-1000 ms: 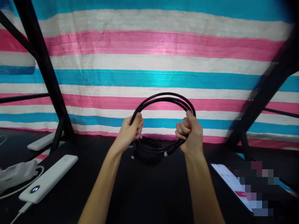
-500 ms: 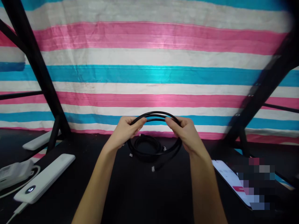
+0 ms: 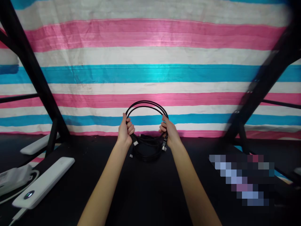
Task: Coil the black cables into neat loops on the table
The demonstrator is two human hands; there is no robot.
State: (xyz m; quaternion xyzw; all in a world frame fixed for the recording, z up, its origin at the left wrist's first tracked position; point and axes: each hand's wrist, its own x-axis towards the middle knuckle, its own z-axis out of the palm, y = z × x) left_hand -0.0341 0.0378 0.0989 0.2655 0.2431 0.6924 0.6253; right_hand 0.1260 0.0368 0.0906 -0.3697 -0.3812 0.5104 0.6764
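A looped black cable (image 3: 144, 102) is held upright between my hands, its coils arching above them. My left hand (image 3: 126, 129) is closed round the left side of the loop, thumb up. Gripping the right side is my right hand (image 3: 169, 130), fingers curled round the strands. A metal-ended plug (image 3: 135, 143) hangs just below the left hand, and another plug (image 3: 164, 147) below the right. Behind and beneath the loop, more coiled black cable (image 3: 148, 157) lies on the black table (image 3: 145, 188); where the two overlap, I cannot separate them.
On the left lie a white power bank (image 3: 44, 182) with a cord plugged in, a white adapter (image 3: 16, 179) and another white slab (image 3: 35, 144). Black frame posts (image 3: 35, 69) slant up at both sides. A striped sheet (image 3: 150, 56) hangs behind. A blurred-out patch covers something on the right.
Both hands have moved closer together and turned more upright, and the cable loop has risen and narrowed. Its plugs now hang beneath the hands. The view has shifted slightly.
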